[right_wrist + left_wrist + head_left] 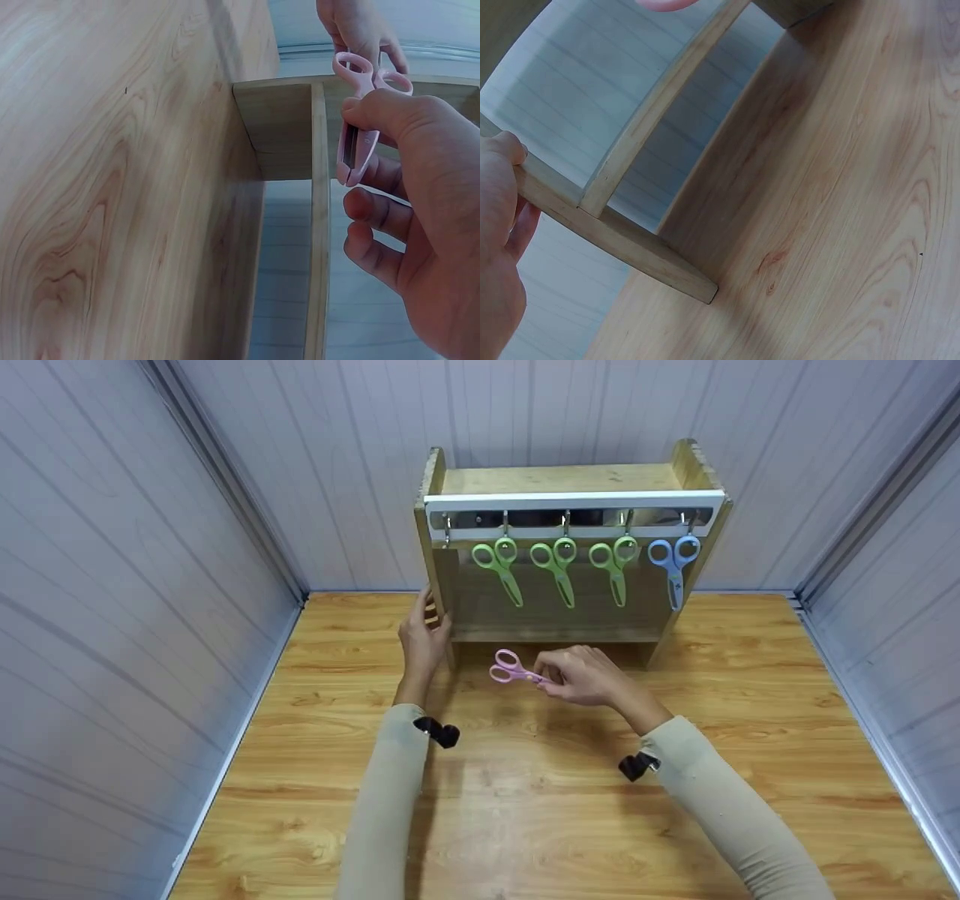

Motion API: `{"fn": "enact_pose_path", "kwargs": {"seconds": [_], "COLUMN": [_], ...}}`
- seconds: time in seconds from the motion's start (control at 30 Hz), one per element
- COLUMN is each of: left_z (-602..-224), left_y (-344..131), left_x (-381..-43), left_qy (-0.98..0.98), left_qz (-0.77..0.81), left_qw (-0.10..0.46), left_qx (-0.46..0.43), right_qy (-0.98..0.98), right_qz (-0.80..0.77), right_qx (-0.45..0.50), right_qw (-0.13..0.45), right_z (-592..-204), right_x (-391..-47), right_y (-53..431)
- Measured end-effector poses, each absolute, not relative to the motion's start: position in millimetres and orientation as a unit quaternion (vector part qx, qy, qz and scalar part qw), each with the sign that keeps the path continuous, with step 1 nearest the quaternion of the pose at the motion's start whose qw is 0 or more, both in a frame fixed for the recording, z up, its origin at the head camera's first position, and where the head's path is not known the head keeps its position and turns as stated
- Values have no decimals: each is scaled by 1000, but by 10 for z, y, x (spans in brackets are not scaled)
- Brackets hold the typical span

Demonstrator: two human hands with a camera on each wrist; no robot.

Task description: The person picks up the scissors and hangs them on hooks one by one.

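Note:
My right hand pinches a pair of pink scissors by the blades in front of the wooden rack. Its finger loops point left in the head view. In the right wrist view the thumb lies across the scissors near the pivot, with the blade tips towards the palm side. My left hand grips the rack's left side panel, thumb at the front edge and fingers behind it, as the left wrist view shows at the panel. Part of a pink loop shows at that view's top edge.
Three green scissors and one pair of blue scissors hang from metal hooks on the rack's white rail. Another hook is at the rail's left end. The rack stands on a wood-grain table between pale panel walls.

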State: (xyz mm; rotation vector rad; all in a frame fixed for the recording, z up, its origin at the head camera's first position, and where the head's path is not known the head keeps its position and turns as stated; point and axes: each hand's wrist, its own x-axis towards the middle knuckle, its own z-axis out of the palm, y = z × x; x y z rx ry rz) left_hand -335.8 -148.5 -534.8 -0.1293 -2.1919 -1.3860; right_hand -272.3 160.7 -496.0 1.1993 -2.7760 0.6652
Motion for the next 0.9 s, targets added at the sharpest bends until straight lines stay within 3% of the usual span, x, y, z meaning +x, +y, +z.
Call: {"fn": "enact_pose_path", "kwargs": {"seconds": [0.9], "left_z": [-5354], "left_y": [-1485], "left_x": [-3380], "left_qy": [-808], "left_qz": [-520], "left_qw": [273], "left_qx": [-54], "right_qy": [-901], "right_qz": [236], "right_qx": [358], "right_qw": [59], "right_z": [-4729], "right_x": [-2802], "right_y": [1438]}}
